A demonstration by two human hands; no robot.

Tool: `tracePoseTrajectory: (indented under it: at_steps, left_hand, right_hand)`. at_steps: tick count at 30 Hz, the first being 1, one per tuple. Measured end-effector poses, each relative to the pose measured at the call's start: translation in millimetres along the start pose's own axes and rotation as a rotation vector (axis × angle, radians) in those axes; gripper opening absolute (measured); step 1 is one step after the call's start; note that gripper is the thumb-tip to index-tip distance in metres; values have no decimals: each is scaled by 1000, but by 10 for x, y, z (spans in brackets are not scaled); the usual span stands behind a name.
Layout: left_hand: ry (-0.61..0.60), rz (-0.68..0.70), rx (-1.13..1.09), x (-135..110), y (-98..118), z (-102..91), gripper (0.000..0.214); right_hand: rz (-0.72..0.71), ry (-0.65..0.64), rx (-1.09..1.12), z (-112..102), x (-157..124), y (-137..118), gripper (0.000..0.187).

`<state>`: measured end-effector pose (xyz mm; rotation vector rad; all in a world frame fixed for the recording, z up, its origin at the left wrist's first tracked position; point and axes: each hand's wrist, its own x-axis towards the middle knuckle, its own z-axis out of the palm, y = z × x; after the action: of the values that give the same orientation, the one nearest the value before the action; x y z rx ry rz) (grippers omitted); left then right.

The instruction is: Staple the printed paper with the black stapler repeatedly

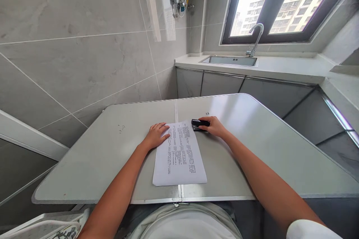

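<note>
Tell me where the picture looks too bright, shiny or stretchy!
Head view: daylight nearly whites out part of the dark-framed glass window; head view: pale glare lies on the grey-green table; head view: the picture's edges look stretched; head view: the printed rectangular white paper sheet is too small to read.

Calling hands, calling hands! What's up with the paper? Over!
Left hand resting on paper. Right hand gripping stapler at paper's far right corner. Tiny bits, maybe staples, off left, not in the way.
</note>
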<state>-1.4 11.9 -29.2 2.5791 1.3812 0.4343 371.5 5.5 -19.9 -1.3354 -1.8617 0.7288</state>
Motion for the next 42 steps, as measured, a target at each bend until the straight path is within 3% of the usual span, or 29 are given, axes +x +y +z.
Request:
tracePoseTrajectory:
  at_steps: [8,15,19,23,28,42]
  left_hand:
    - [32,-40,0,-7,-66,-13,39]
    - [29,-38,-21,-13,-39,-32,38]
    - [-24,52,-68,-41,23,-93,40]
    - [-73,150,-101,-53,117,-137,44]
    - [-67,143,-91,-47,173,-139,44]
    - [-57,140,-114,-50,166,-128,42]
  right_hand:
    - [41,-20,38,-54,2,74,37]
    - [-85,-146,-4,-53,-20,-10,34]
    - [-118,-74,-87,27,-30,-50,32]
    - [-217,-33,-131,133,-34,-95,48]
    - [-306,-87,-203,178,-42,-137,53]
    - [-291,-95,-385,287,-53,-181,52]
